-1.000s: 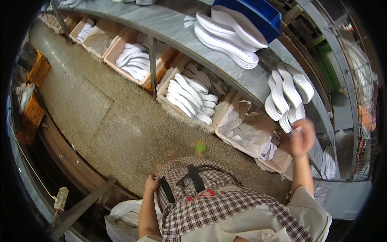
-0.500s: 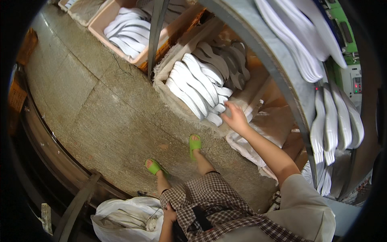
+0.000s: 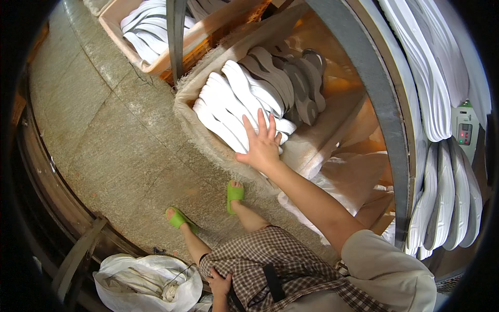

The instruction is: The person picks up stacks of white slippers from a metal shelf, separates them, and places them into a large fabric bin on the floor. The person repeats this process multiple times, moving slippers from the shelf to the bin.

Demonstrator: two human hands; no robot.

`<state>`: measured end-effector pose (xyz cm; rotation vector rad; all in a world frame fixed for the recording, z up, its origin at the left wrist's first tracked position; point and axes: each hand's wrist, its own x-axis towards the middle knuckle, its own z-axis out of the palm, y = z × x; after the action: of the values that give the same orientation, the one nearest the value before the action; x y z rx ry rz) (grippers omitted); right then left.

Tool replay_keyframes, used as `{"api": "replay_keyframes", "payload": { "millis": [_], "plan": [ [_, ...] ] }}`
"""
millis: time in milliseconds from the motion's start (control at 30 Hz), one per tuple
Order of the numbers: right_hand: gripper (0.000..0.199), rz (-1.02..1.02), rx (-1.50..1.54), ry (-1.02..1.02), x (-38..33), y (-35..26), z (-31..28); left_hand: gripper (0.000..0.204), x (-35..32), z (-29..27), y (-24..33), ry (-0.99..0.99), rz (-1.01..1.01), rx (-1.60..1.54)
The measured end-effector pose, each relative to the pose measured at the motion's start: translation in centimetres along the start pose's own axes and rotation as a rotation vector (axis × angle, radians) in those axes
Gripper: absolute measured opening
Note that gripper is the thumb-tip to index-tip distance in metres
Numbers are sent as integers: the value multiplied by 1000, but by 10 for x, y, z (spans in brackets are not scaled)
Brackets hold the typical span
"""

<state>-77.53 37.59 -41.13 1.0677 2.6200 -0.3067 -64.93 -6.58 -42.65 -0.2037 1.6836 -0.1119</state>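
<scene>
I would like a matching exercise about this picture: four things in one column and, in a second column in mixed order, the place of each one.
Things:
1. right hand
2. left hand
3. green slippers
4. white bag

Places:
A. on the stone floor, on the person's feet
B. on the checked cloth at the person's waist
C. on the floor near the lower edge, left of the person
D. spread flat on the white soles in the box under the shelf

Pairs: 1-D, 2-B, 3-A, 4-C
</scene>
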Motion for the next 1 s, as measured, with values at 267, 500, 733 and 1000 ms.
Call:
{"api": "replay_keyframes", "payload": {
  "millis": [267, 500, 733, 1000],
  "plan": [
    [96, 12, -155, 102, 1, -7, 21, 91, -14, 35, -11, 14, 113, -202],
    [86, 83, -268, 187, 1, 17, 15, 85, 18, 76, -68, -93, 213, -232],
    [75, 64, -173, 246, 11, 10, 16, 79, 26, 92, -117, -35, 344, -293],
    [61, -108, -3, 560, -21, 74, -14, 71, 41, 82, -145, 3, 402, -228]
  ]
}}
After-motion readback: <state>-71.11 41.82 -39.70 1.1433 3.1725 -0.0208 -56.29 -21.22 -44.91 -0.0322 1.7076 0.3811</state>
